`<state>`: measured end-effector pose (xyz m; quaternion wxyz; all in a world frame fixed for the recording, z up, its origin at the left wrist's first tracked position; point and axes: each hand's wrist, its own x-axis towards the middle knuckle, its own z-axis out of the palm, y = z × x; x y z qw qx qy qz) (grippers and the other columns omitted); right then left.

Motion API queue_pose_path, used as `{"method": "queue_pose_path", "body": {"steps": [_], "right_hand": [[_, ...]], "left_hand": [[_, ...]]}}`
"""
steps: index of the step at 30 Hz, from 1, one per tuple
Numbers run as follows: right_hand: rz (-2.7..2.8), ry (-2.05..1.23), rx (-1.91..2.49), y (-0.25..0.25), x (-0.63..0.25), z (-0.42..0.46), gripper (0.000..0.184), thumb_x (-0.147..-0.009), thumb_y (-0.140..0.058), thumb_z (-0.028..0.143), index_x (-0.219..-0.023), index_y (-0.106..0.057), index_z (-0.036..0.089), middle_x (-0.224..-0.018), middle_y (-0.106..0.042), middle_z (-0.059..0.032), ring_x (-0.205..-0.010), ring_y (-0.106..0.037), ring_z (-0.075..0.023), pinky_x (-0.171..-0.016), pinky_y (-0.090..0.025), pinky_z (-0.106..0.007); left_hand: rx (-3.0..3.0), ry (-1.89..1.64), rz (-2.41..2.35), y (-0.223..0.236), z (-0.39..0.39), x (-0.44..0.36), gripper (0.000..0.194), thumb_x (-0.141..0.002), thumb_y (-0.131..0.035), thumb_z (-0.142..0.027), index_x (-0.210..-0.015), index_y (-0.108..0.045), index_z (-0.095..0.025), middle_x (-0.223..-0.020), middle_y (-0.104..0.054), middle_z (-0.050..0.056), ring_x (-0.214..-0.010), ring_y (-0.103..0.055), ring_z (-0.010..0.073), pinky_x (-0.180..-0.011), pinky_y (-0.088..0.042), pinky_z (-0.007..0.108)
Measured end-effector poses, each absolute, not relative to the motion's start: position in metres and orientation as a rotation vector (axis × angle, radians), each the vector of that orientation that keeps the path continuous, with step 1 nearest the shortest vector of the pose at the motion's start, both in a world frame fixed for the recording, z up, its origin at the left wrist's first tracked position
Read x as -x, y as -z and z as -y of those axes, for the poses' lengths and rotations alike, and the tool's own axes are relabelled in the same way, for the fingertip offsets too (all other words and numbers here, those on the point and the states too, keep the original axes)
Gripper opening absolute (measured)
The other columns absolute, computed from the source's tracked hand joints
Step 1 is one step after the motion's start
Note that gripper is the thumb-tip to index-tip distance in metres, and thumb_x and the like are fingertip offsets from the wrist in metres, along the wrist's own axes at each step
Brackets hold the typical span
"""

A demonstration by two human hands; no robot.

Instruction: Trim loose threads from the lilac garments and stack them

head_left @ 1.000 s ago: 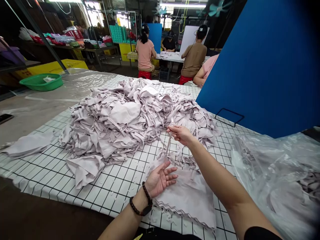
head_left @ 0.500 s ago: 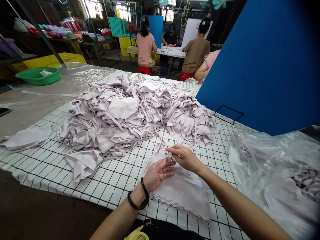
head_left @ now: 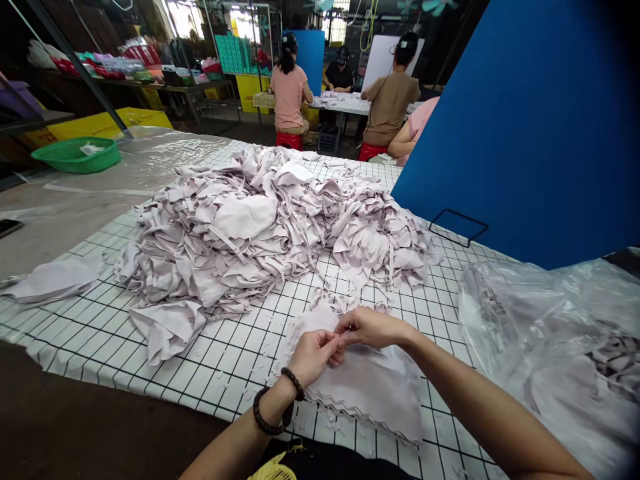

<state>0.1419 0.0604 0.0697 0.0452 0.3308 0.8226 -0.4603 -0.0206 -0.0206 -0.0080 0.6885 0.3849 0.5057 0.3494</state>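
Observation:
My left hand (head_left: pixel 313 353), with a dark bead bracelet at the wrist, has its fingers curled over the near stack of flat pale lilac cloth pieces (head_left: pixel 370 393). My right hand (head_left: pixel 373 327) meets it from the right, fingertips pinched against the left hand's fingers. What they pinch is too small to name; it looks like a thin strip of the same cloth. Just behind the hands lie small scraps (head_left: pixel 333 300). A big loose heap of lilac cloth pieces and strips (head_left: pixel 260 227) covers the middle of the grid-patterned table (head_left: pixel 100 333).
A blue board (head_left: pixel 530 127) stands at the right on a wire foot. A clear plastic bag of cloth (head_left: pixel 555 347) lies at the right. A flat cloth piece (head_left: pixel 55 280) and a green basin (head_left: pixel 75 155) are at the left. Other people sit at a far table (head_left: pixel 345 103).
My right hand came down from holding a thin strip up in the air to the stack. My left hand went from open, palm up, to curled, and the two hands now meet.

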Motion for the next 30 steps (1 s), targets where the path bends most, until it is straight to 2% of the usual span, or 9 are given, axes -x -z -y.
{"method": "queue_pose_path", "body": {"steps": [2, 5, 8, 12, 24, 30], "right_hand": [[-2.488, 1.39, -1.138, -0.062, -0.143, -0.064, 0.021, -0.076, -0.063, 0.035, -0.082, -0.072, 0.018, -0.073, -0.069, -0.0018, -0.065, -0.058, -0.0135, -0.056, -0.038, -0.021], [-2.457, 1.413, -1.308, -0.056, -0.142, -0.063, 0.016, -0.076, -0.06, 0.028, -0.074, -0.07, 0.016, -0.064, -0.066, -0.0004, -0.057, -0.054, -0.0114, -0.053, -0.036, -0.02], [-2.5, 1.421, -1.429, -0.053, -0.136, -0.058, 0.019, -0.08, -0.053, 0.028, -0.072, -0.067, 0.016, -0.063, -0.064, -0.0001, -0.056, -0.053, -0.011, -0.053, -0.036, -0.021], [-2.563, 1.396, -1.46, -0.048, -0.125, -0.05, 0.019, -0.08, -0.052, 0.025, -0.075, -0.067, 0.015, -0.065, -0.064, -0.0012, -0.059, -0.053, -0.0116, -0.055, -0.036, -0.021], [-2.679, 1.233, -1.381, -0.04, -0.114, -0.047, 0.018, -0.08, -0.05, 0.022, -0.073, -0.066, 0.016, -0.073, -0.066, -0.0035, -0.065, -0.056, -0.0137, -0.057, -0.037, -0.022], [-2.746, 1.106, -1.373, -0.04, -0.111, -0.046, 0.018, -0.08, -0.049, 0.019, -0.069, -0.063, 0.016, -0.068, -0.063, -0.0032, -0.061, -0.053, -0.0126, -0.056, -0.034, -0.022]], "left_hand": [[-1.01, -0.782, -1.241, 0.008, 0.022, 0.025, 0.038, -0.076, -0.059, -0.052, -0.081, -0.06, -0.014, -0.07, -0.064, 0.005, -0.053, -0.059, 0.0141, -0.053, -0.046, 0.026], [-1.303, -0.886, -1.437, 0.005, 0.023, 0.035, 0.03, -0.075, -0.063, -0.045, -0.089, -0.06, -0.018, -0.068, -0.058, 0.001, -0.059, -0.054, 0.0145, -0.059, -0.041, 0.026], [-1.475, -0.853, -1.495, 0.003, 0.02, 0.042, 0.03, -0.073, -0.066, -0.037, -0.098, -0.06, -0.022, -0.061, -0.051, -0.003, -0.062, -0.049, 0.0165, -0.063, -0.036, 0.026], [-1.536, -0.734, -1.482, 0.004, 0.014, 0.044, 0.022, -0.075, -0.063, -0.035, -0.091, -0.059, -0.022, -0.058, -0.049, -0.003, -0.059, -0.047, 0.0169, -0.06, -0.031, 0.026], [-1.53, -0.654, -1.497, 0.007, 0.009, 0.047, 0.023, -0.077, -0.058, -0.04, -0.083, -0.061, -0.018, -0.06, -0.056, 0.0, -0.057, -0.05, 0.0163, -0.057, -0.032, 0.025], [-1.531, -0.667, -1.506, 0.009, 0.009, 0.047, 0.022, -0.077, -0.058, -0.039, -0.082, -0.063, -0.018, -0.062, -0.058, 0.002, -0.059, -0.052, 0.017, -0.058, -0.033, 0.025]]}}
